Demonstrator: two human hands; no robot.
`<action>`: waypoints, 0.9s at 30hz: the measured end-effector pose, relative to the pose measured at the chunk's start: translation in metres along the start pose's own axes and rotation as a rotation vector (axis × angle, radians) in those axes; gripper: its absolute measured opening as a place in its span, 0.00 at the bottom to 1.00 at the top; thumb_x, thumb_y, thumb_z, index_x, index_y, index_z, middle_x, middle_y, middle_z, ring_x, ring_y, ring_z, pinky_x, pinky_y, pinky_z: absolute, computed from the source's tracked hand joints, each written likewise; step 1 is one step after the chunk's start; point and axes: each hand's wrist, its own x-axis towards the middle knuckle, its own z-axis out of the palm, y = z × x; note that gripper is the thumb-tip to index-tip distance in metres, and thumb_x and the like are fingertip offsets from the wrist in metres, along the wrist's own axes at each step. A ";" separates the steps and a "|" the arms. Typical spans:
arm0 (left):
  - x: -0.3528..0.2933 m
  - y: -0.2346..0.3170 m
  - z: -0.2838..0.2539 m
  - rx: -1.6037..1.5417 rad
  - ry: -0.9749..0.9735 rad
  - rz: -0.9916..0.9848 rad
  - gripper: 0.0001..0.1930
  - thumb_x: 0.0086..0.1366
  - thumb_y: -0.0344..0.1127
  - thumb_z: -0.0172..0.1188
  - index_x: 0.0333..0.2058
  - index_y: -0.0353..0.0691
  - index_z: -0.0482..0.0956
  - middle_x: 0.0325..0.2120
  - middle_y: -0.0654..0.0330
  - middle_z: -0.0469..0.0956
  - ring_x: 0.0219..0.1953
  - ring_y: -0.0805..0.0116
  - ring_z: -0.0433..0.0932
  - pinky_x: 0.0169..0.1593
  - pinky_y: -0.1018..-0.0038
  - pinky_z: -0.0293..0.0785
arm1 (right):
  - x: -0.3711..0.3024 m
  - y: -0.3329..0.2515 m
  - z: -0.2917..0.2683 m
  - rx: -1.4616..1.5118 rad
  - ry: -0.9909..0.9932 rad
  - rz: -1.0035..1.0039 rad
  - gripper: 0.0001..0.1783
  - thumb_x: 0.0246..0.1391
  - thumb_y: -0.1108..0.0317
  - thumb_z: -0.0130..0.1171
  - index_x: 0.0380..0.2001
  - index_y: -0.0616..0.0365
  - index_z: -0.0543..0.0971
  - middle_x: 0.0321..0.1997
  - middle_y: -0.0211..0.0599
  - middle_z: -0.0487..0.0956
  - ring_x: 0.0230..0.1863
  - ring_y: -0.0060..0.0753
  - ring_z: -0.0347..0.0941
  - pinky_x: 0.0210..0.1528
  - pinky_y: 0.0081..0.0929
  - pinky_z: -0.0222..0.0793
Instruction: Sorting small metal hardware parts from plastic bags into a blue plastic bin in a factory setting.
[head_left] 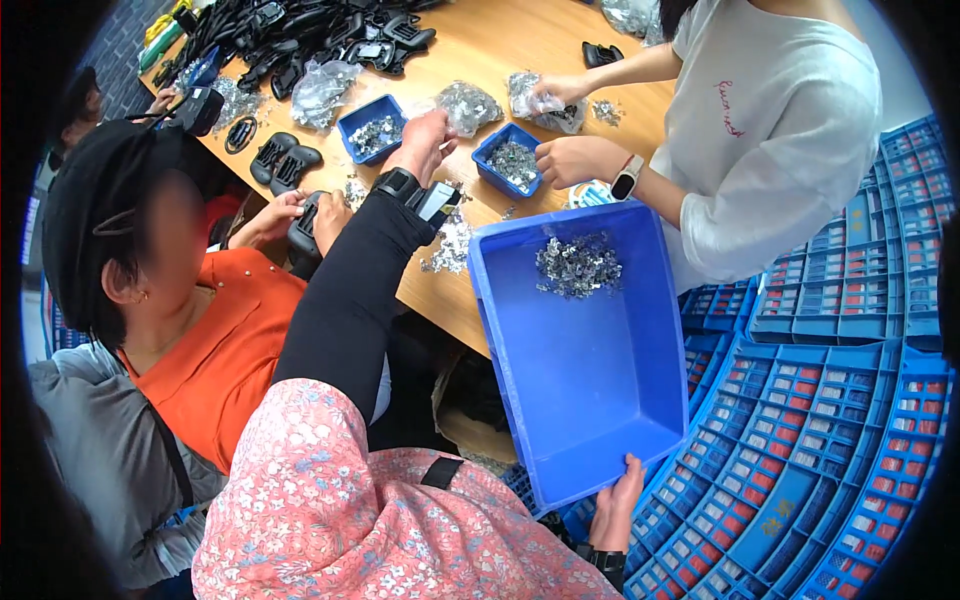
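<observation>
The right hand (618, 498) grips the near end of a blue tub (570, 385), metal pieces (578, 266) at its far end. The left hand (425, 143), well apart, is over the table (500, 50), grasp unclear. Likely gathering pieces; next calls for a steady tub.

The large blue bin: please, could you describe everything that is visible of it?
The large blue bin is rectangular and open-topped, plastic-looking, with a smooth inside, raised walls and a rim. Small silvery, metal-looking pieces lie heaped toward its far end. That end overlaps the wooden table in this view; whether it rests there, I cannot tell. The person's right hand holds its near right corner.
</observation>
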 end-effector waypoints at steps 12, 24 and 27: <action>-0.034 0.046 0.017 -0.008 -0.232 0.124 0.25 0.71 0.45 0.52 0.62 0.45 0.62 0.62 0.53 0.62 0.64 0.48 0.60 0.57 0.32 0.64 | 0.005 0.003 -0.007 0.016 0.005 0.027 0.24 0.58 0.72 0.49 0.59 0.61 0.64 0.55 0.46 0.71 0.55 0.47 0.71 0.56 0.47 0.74; -0.093 0.104 0.017 0.154 -0.209 0.227 0.18 0.67 0.42 0.54 0.53 0.44 0.73 0.47 0.60 0.76 0.55 0.60 0.70 0.55 0.37 0.61 | -0.001 -0.001 0.004 0.031 -0.016 0.000 0.24 0.59 0.71 0.49 0.58 0.61 0.65 0.55 0.44 0.71 0.54 0.45 0.72 0.54 0.45 0.75; -0.117 0.112 0.015 0.202 -0.191 0.233 0.20 0.67 0.44 0.56 0.55 0.44 0.73 0.48 0.60 0.75 0.58 0.60 0.68 0.53 0.39 0.64 | 0.005 0.004 0.000 0.040 -0.033 0.003 0.25 0.59 0.71 0.50 0.60 0.60 0.65 0.55 0.44 0.71 0.55 0.45 0.72 0.55 0.45 0.74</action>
